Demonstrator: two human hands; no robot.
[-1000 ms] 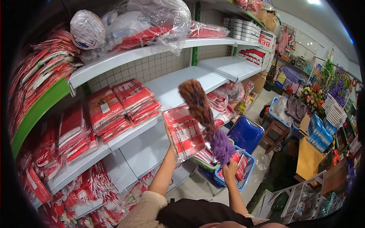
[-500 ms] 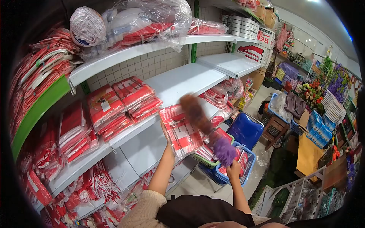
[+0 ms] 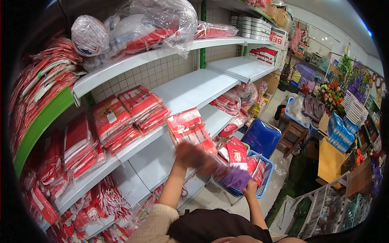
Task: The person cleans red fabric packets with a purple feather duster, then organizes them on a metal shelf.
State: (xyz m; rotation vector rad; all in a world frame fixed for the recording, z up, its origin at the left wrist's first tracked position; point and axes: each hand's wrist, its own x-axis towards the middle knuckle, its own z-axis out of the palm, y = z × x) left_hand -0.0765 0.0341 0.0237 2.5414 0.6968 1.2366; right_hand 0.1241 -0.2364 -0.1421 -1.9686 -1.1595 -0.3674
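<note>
My left hand grips a red-and-white packet in clear plastic, held up in front of the shelves. Most of its fingers are hidden behind the packet and the duster. In my right hand, closed round the handle end, is a fluffy duster, purple near the hand and brown toward the tip. Its blurred brown end crosses the packet's lower edge and my left wrist. Beyond my right hand stands a blue basket with red packets in and beside it.
Stacks of red plastic-wrapped packets lie on the middle shelf at left. A big clear bag sits on the upper shelf. At right are a blue chair, a wooden stool and a yellow-brown tabletop.
The duster's brown end has swung down and left, from over the packet's upper right to its lower edge. The packet has shifted slightly up and left, and its surface looks tilted differently.
</note>
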